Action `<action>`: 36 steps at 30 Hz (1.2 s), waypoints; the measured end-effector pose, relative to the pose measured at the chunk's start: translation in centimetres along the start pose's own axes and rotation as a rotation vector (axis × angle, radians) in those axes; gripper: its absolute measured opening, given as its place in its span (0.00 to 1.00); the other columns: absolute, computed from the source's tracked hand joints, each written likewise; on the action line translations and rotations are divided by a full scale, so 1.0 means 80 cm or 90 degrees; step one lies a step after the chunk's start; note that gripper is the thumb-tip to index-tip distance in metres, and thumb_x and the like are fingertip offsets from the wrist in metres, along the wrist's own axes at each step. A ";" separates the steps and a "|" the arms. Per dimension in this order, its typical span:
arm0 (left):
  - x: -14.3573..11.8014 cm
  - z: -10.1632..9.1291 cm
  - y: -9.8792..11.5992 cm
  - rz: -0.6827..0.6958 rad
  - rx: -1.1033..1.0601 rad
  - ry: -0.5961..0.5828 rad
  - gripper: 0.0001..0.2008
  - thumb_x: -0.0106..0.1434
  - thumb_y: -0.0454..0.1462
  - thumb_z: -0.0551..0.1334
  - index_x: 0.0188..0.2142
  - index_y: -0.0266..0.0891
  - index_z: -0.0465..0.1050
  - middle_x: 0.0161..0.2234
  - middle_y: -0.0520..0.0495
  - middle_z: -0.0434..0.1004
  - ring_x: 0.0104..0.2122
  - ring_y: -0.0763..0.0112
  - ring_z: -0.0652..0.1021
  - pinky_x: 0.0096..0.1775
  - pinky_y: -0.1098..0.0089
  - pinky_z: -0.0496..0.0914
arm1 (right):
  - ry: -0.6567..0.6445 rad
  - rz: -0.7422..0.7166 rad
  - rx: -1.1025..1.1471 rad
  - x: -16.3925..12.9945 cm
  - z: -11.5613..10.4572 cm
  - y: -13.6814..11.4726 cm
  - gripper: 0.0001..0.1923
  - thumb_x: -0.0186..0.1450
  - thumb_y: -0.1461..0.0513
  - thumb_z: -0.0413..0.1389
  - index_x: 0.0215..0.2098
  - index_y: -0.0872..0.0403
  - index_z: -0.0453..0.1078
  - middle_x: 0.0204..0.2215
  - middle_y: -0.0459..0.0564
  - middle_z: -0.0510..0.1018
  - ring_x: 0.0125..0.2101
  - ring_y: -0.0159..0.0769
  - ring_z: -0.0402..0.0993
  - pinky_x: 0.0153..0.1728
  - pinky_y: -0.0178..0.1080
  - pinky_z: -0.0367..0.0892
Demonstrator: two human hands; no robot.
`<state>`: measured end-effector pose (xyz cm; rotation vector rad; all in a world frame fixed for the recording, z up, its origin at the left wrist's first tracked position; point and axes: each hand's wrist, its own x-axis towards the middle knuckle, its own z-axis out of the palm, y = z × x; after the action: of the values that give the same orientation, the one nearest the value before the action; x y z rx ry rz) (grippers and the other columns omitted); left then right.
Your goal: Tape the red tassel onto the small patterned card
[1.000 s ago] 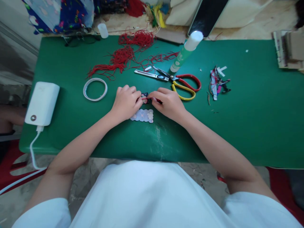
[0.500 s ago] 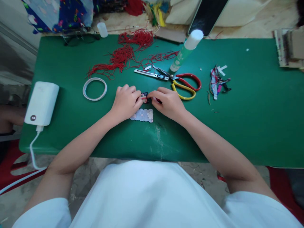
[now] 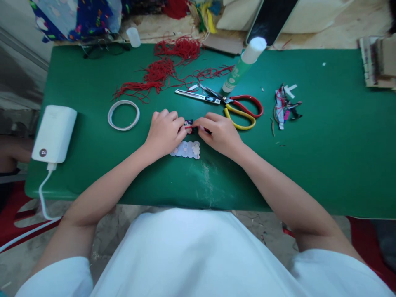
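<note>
Close together near the middle of the green table, my left hand [image 3: 165, 131] and my right hand [image 3: 219, 133] both have curled fingers. Between them is a small dark patterned piece [image 3: 188, 123], mostly hidden by the fingers. A short red cord [image 3: 189, 127] crosses it from my left thumb towards my right fingertips. My left hand presses the piece at its left end, and my right fingers pinch at the right end of the cord. Just below lies a pale lilac scalloped card [image 3: 187, 149], its left end close under my left hand.
Beyond my hands lie a box cutter [image 3: 198, 96], red-and-yellow-handled scissors [image 3: 244, 111], a standing glue stick [image 3: 239, 72] and tangled red cord [image 3: 159, 72]. A tape roll [image 3: 110, 115] and white power bank [image 3: 55, 132] are left. Scraps [image 3: 282, 108] lie right.
My hands and the pieces between them stay almost exactly in place. The whole view has shifted very slightly.
</note>
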<state>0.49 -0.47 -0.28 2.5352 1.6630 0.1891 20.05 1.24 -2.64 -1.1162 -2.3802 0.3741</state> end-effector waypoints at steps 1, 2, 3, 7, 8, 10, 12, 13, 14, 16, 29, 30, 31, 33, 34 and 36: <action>0.000 0.000 0.000 0.000 -0.001 -0.001 0.13 0.67 0.38 0.51 0.36 0.39 0.74 0.37 0.41 0.74 0.41 0.55 0.70 0.41 0.57 0.59 | -0.002 -0.002 -0.002 0.000 0.000 0.000 0.14 0.65 0.65 0.47 0.40 0.53 0.75 0.28 0.49 0.69 0.26 0.31 0.62 0.28 0.34 0.56; 0.000 0.000 0.000 -0.001 0.000 -0.001 0.13 0.67 0.38 0.51 0.36 0.39 0.74 0.37 0.41 0.74 0.42 0.54 0.70 0.41 0.57 0.59 | -0.004 -0.003 -0.005 0.000 0.000 0.000 0.14 0.65 0.65 0.47 0.40 0.53 0.74 0.28 0.49 0.69 0.26 0.31 0.62 0.28 0.34 0.56; 0.000 0.000 0.000 0.000 0.003 0.001 0.13 0.67 0.38 0.51 0.36 0.40 0.74 0.37 0.41 0.74 0.41 0.54 0.70 0.41 0.57 0.59 | -0.006 -0.005 -0.009 0.000 0.000 0.000 0.14 0.65 0.65 0.47 0.40 0.53 0.74 0.28 0.49 0.68 0.26 0.32 0.62 0.28 0.35 0.55; 0.000 0.001 0.000 0.004 0.013 0.012 0.13 0.67 0.39 0.51 0.35 0.41 0.75 0.36 0.42 0.74 0.41 0.55 0.71 0.40 0.57 0.59 | -0.012 -0.018 -0.043 -0.001 -0.001 -0.001 0.14 0.66 0.65 0.46 0.40 0.53 0.74 0.28 0.49 0.67 0.26 0.32 0.60 0.28 0.35 0.53; 0.000 0.001 0.000 0.004 0.012 0.013 0.13 0.67 0.39 0.52 0.35 0.41 0.75 0.36 0.42 0.74 0.41 0.55 0.71 0.40 0.57 0.59 | -0.012 -0.022 -0.054 -0.001 -0.001 -0.001 0.14 0.66 0.65 0.46 0.40 0.52 0.74 0.28 0.49 0.67 0.26 0.32 0.59 0.27 0.35 0.53; 0.000 0.002 0.000 0.004 0.010 0.014 0.13 0.67 0.39 0.52 0.35 0.41 0.75 0.36 0.42 0.74 0.41 0.55 0.70 0.40 0.57 0.59 | -0.012 -0.031 -0.076 -0.001 -0.002 -0.002 0.15 0.66 0.66 0.45 0.39 0.52 0.74 0.28 0.48 0.66 0.26 0.31 0.58 0.27 0.35 0.51; 0.001 0.002 0.001 0.001 0.003 0.011 0.13 0.67 0.39 0.52 0.35 0.41 0.75 0.36 0.41 0.74 0.41 0.54 0.70 0.40 0.56 0.59 | -0.011 -0.036 -0.100 -0.002 -0.002 -0.002 0.16 0.66 0.66 0.44 0.38 0.52 0.74 0.27 0.48 0.66 0.26 0.31 0.57 0.26 0.36 0.50; 0.001 0.002 0.001 -0.001 -0.003 0.009 0.13 0.67 0.39 0.52 0.35 0.41 0.75 0.36 0.41 0.74 0.42 0.54 0.70 0.40 0.56 0.59 | -0.011 -0.039 -0.111 -0.002 -0.002 -0.003 0.16 0.66 0.67 0.44 0.37 0.52 0.74 0.27 0.48 0.66 0.26 0.31 0.57 0.26 0.36 0.49; 0.001 0.002 0.001 -0.002 -0.009 0.007 0.13 0.67 0.39 0.52 0.35 0.41 0.75 0.36 0.41 0.73 0.42 0.53 0.70 0.40 0.56 0.58 | -0.012 -0.042 -0.123 -0.002 -0.002 -0.003 0.16 0.67 0.67 0.44 0.36 0.52 0.74 0.27 0.49 0.66 0.26 0.31 0.57 0.26 0.36 0.48; 0.002 0.002 0.001 -0.005 -0.016 0.005 0.13 0.67 0.39 0.52 0.36 0.41 0.75 0.36 0.41 0.73 0.42 0.53 0.70 0.40 0.56 0.58 | -0.016 -0.048 -0.144 -0.001 -0.002 -0.004 0.17 0.68 0.65 0.43 0.36 0.52 0.74 0.27 0.49 0.66 0.27 0.32 0.57 0.26 0.37 0.47; 0.010 -0.002 -0.001 -0.063 -0.105 -0.011 0.11 0.62 0.38 0.57 0.24 0.38 0.69 0.31 0.45 0.71 0.40 0.58 0.71 0.39 0.60 0.59 | -0.055 -0.081 -0.173 -0.001 -0.009 -0.003 0.18 0.70 0.65 0.41 0.36 0.51 0.73 0.30 0.52 0.69 0.32 0.37 0.60 0.26 0.38 0.49; 0.010 -0.003 -0.002 -0.067 -0.116 -0.015 0.11 0.61 0.37 0.57 0.23 0.38 0.67 0.31 0.45 0.71 0.39 0.59 0.71 0.39 0.60 0.59 | -0.051 -0.091 -0.178 -0.001 -0.010 -0.003 0.18 0.70 0.65 0.42 0.36 0.51 0.73 0.32 0.53 0.69 0.33 0.38 0.61 0.27 0.38 0.51; 0.010 -0.003 -0.002 -0.071 -0.125 -0.018 0.10 0.60 0.37 0.57 0.22 0.38 0.66 0.31 0.45 0.70 0.39 0.60 0.71 0.39 0.60 0.59 | -0.044 -0.102 -0.185 -0.001 -0.010 -0.002 0.17 0.70 0.65 0.42 0.36 0.52 0.73 0.34 0.54 0.70 0.35 0.39 0.61 0.28 0.38 0.53; 0.010 -0.003 -0.004 -0.076 -0.135 -0.019 0.09 0.59 0.36 0.56 0.23 0.38 0.64 0.31 0.46 0.69 0.39 0.60 0.71 0.39 0.60 0.59 | -0.021 -0.126 -0.203 0.000 -0.012 -0.001 0.16 0.69 0.65 0.43 0.35 0.52 0.73 0.40 0.55 0.70 0.39 0.41 0.63 0.33 0.40 0.59; 0.010 -0.003 -0.004 -0.079 -0.135 -0.016 0.09 0.59 0.36 0.56 0.23 0.38 0.64 0.31 0.46 0.69 0.39 0.60 0.71 0.39 0.60 0.60 | -0.007 -0.139 -0.212 0.000 -0.012 -0.001 0.16 0.69 0.65 0.43 0.35 0.52 0.73 0.42 0.56 0.70 0.42 0.43 0.64 0.36 0.42 0.61; 0.010 -0.002 -0.007 -0.080 -0.127 -0.004 0.07 0.59 0.36 0.57 0.24 0.38 0.64 0.33 0.45 0.68 0.40 0.59 0.71 0.40 0.60 0.60 | 0.018 -0.163 -0.227 0.000 -0.012 0.000 0.15 0.69 0.65 0.44 0.35 0.52 0.73 0.46 0.56 0.70 0.47 0.45 0.64 0.41 0.44 0.62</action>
<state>0.28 0.46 -0.16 2.2776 1.7018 0.3185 20.53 1.27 -1.83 -0.9323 -2.5869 -0.1586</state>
